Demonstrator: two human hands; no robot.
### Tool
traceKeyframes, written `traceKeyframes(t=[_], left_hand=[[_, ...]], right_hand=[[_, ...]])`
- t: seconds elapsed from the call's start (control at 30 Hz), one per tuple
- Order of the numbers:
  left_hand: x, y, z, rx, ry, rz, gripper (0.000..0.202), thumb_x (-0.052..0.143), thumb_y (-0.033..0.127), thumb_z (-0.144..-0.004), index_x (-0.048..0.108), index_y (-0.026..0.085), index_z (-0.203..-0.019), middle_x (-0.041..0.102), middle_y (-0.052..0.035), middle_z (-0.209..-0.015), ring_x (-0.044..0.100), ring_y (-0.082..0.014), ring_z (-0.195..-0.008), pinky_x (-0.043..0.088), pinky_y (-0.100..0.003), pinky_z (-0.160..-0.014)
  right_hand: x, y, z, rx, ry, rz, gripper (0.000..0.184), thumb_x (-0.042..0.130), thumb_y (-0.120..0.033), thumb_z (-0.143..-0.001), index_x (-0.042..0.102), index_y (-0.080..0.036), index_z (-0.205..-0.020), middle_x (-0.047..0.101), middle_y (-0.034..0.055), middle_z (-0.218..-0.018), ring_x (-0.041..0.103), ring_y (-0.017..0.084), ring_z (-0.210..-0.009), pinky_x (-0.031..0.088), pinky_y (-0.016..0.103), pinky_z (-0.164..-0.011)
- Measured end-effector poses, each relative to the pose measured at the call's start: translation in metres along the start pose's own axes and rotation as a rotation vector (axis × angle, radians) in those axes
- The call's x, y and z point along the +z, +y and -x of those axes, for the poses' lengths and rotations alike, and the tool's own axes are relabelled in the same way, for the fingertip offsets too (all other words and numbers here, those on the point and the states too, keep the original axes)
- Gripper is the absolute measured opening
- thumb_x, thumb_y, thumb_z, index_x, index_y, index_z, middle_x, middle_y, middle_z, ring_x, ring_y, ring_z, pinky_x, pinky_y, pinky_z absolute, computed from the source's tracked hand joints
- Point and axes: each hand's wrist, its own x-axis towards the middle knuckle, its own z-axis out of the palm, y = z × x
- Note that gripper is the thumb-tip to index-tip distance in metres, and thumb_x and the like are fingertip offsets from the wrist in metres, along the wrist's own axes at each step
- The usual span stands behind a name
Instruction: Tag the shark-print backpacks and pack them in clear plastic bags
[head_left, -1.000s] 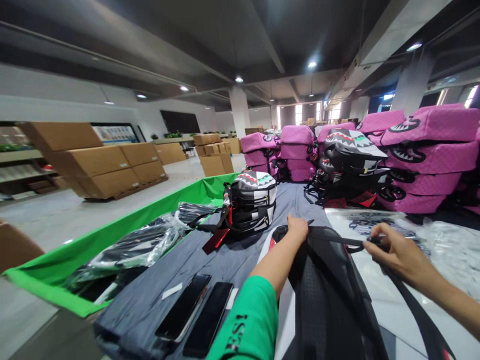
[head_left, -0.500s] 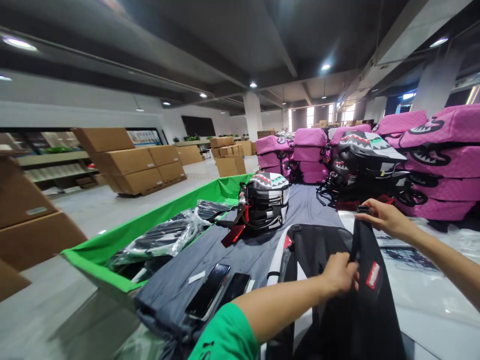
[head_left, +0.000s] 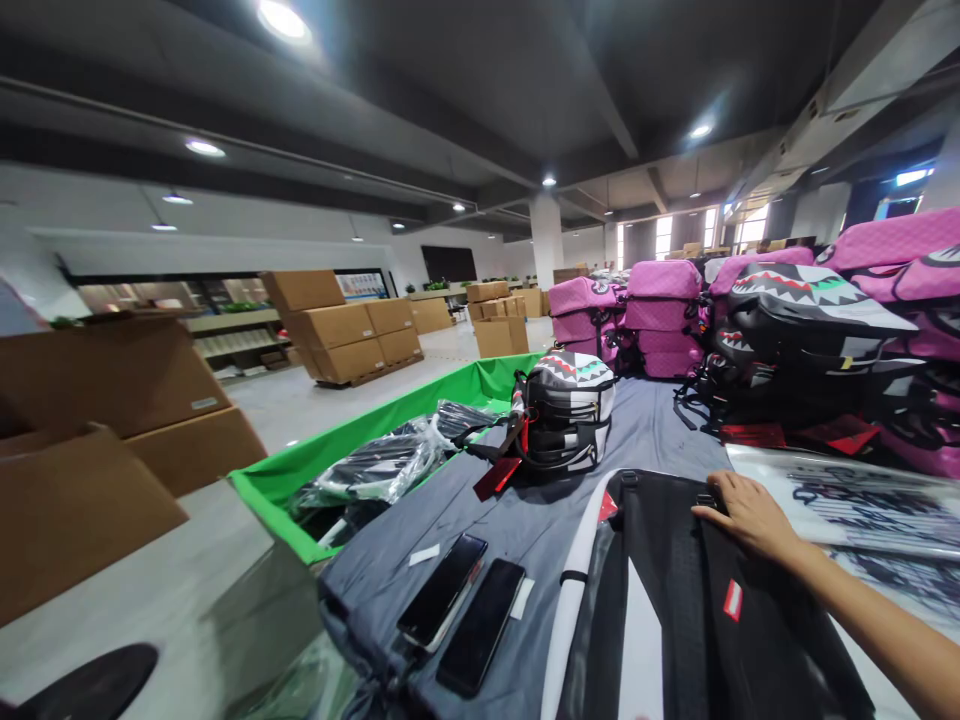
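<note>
A black and white backpack [head_left: 675, 580] lies on the grey cloth in front of me, its strap side up. My right hand [head_left: 754, 515] is at the upper end of the black shoulder strap [head_left: 720, 640], thumb and fingers closed around it beside a small buckle [head_left: 705, 500]. The strap bears a red and white label [head_left: 733, 600] and lies down along the bag. My left hand is out of view.
Two phones [head_left: 480, 630] lie left of the backpack. A shark-mouth backpack [head_left: 570, 410] with a red tag stands behind them. Left is a green-edged bin [head_left: 270, 490] of plastic-wrapped goods. Pink bags [head_left: 664, 310] are stacked behind; clear plastic packs [head_left: 885, 510] lie at right.
My left hand has let go of the strap and left the view. My right hand has lowered the raised strap onto the backpack. The view has swung left.
</note>
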Motion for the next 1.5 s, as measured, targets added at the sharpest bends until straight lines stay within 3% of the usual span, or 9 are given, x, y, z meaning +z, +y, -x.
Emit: traceKeyframes(t=[0.13,0.2,0.27,0.37,0.47,0.67,0.9,1.17,1.5], left_hand=[[-0.06,0.016,-0.065,0.109,0.126,-0.365,0.051,0.05,0.064,-0.089,0.075,0.021,-0.102,0.075,-0.0119,-0.101,0.067,-0.0334,-0.108,0.048,-0.048,-0.101],[-0.084,0.015,-0.117,0.19,0.263,-0.635,0.063,0.047,0.06,-0.094,0.055,0.017,-0.14,0.06,-0.015,-0.142,0.052,-0.0318,-0.136,0.038,-0.045,-0.115],[-0.096,0.006,-0.164,0.12,0.246,-0.748,0.077,0.048,0.063,-0.095,0.04,0.011,-0.151,0.035,-0.018,-0.162,0.028,-0.0335,-0.152,0.03,-0.047,-0.122],[-0.092,-0.018,-0.205,0.207,0.26,-0.728,0.073,0.063,0.059,-0.09,0.048,0.012,-0.144,0.046,-0.0179,-0.155,0.035,-0.0331,-0.149,0.031,-0.049,-0.122],[-0.075,-0.039,-0.205,0.359,0.366,-0.674,0.063,0.078,0.044,-0.081,0.054,0.016,-0.133,0.06,-0.013,-0.137,0.052,-0.0256,-0.133,0.04,-0.041,-0.117],[-0.056,-0.064,-0.16,0.355,0.466,-0.653,0.042,0.061,0.028,-0.095,0.051,0.016,-0.134,0.058,-0.015,-0.135,0.051,-0.0254,-0.131,0.041,-0.044,-0.116],[-0.053,-0.103,-0.113,0.532,0.282,-0.891,0.037,0.061,0.023,-0.095,0.056,0.019,-0.132,0.064,-0.0135,-0.131,0.059,-0.026,-0.126,0.049,-0.042,-0.109],[-0.06,-0.09,-0.166,0.296,0.084,-0.914,0.035,0.059,0.046,-0.097,0.067,0.019,-0.117,0.066,-0.0118,-0.117,0.061,-0.0267,-0.114,0.048,-0.039,-0.102],[-0.053,-0.063,-0.206,0.08,0.164,-0.905,0.059,0.04,0.058,-0.101,0.063,0.011,-0.127,0.062,-0.0174,-0.131,0.056,-0.0302,-0.125,0.044,-0.044,-0.108]], right_hand=[[0.026,0.005,0.011,0.099,0.103,0.03,0.077,0.034,-0.082,-0.09,0.062,-0.016,-0.12,0.065,0.022,-0.122,0.061,0.039,-0.114,0.048,0.055,-0.096],[0.03,0.004,0.013,0.092,0.131,0.017,0.074,0.036,-0.081,-0.09,0.063,-0.018,-0.117,0.068,0.0185,-0.118,0.063,0.037,-0.112,0.049,0.053,-0.096],[0.028,0.003,0.015,0.07,0.159,-0.007,0.071,0.039,-0.081,-0.09,0.063,-0.019,-0.116,0.07,0.0161,-0.115,0.066,0.034,-0.107,0.051,0.051,-0.095],[0.021,-0.001,0.02,0.038,0.199,-0.051,0.068,0.042,-0.079,-0.091,0.062,-0.019,-0.117,0.07,0.0151,-0.113,0.067,0.032,-0.104,0.053,0.047,-0.093],[0.019,-0.009,0.027,0.032,0.229,-0.092,0.066,0.045,-0.077,-0.092,0.06,-0.018,-0.117,0.069,0.0153,-0.109,0.066,0.031,-0.103,0.054,0.046,-0.093],[0.022,-0.04,0.056,0.034,0.252,-0.117,0.055,0.053,-0.067,-0.094,0.061,-0.017,-0.115,0.067,0.0174,-0.111,0.062,0.035,-0.111,0.048,0.054,-0.102],[0.02,-0.064,0.124,-0.203,0.185,-0.003,0.04,0.044,-0.031,-0.105,0.051,-0.022,-0.143,0.063,0.0096,-0.135,0.06,0.025,-0.122,0.049,0.046,-0.109],[0.054,-0.035,0.096,-0.107,-0.166,0.026,0.037,0.047,-0.032,-0.102,0.061,-0.017,-0.133,0.067,0.0119,-0.13,0.065,0.027,-0.115,0.055,0.044,-0.1],[0.084,-0.028,0.041,-0.016,-0.078,0.209,0.036,0.048,-0.043,-0.101,0.063,-0.012,-0.112,0.068,0.019,-0.097,0.067,0.034,-0.089,0.053,0.045,-0.078]])
